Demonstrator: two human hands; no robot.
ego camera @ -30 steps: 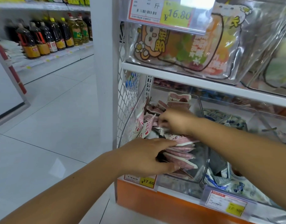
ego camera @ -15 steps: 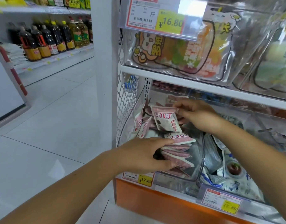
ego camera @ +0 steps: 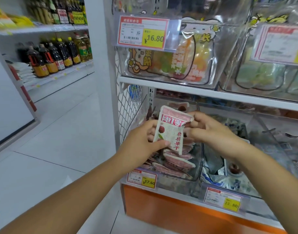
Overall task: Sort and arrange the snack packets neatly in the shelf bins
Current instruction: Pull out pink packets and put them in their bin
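A pink-and-white snack packet with red characters is held upright above the leftmost clear bin on the lower shelf. My left hand pinches its lower left edge, thumb on the front. My right hand grips its upper right corner. Below them, several matching pink packets lie stacked flat in that bin, and more stand at the bin's back, partly hidden by the held packet.
A neighbouring clear bin to the right holds blue-and-white packets. The upper shelf carries clear bins with large cartoon bags. Price tags hang on the shelf front. A wire mesh side panel bounds the left. Across the aisle stand bottle shelves.
My right hand has lifted one packet up out of the bin. My left hand left the stacked packets and rose to take the packet's lower edge.
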